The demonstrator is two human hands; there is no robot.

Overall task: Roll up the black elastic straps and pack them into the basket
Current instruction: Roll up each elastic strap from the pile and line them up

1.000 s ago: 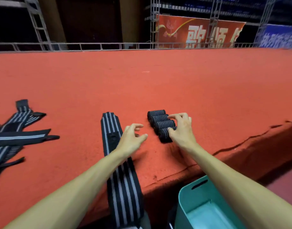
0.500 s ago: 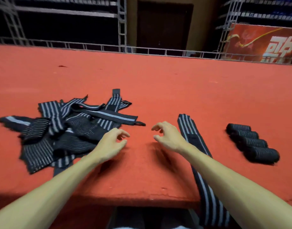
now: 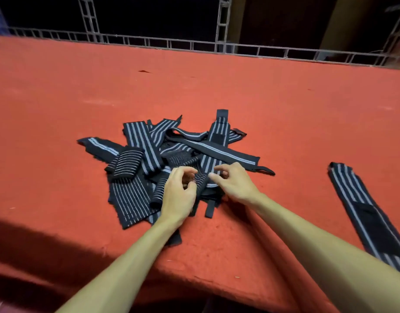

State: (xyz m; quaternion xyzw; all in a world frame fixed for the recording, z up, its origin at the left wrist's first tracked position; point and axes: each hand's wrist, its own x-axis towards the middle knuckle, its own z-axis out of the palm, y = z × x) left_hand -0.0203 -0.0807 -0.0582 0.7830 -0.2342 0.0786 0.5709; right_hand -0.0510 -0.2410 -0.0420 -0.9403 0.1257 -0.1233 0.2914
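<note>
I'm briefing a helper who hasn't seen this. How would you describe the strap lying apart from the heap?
On the red carpeted platform, look right of the strap pile. The lone strap lies flat and stretched out, touching no other.

A: Where does the pile of straps [image 3: 147,152] lie?
B: On the platform [image 3: 284,98], mid-width, towards the near edge; left hand [image 3: 178,197] and right hand [image 3: 235,184] over its near side.
A: The single strap [image 3: 361,211]?
B: Well apart, right, running towards the near edge.

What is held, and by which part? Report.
Cannot be told: the left hand and right hand curl over the upper end of one ribbed strap on the pile, but no closed grip shows.
</note>
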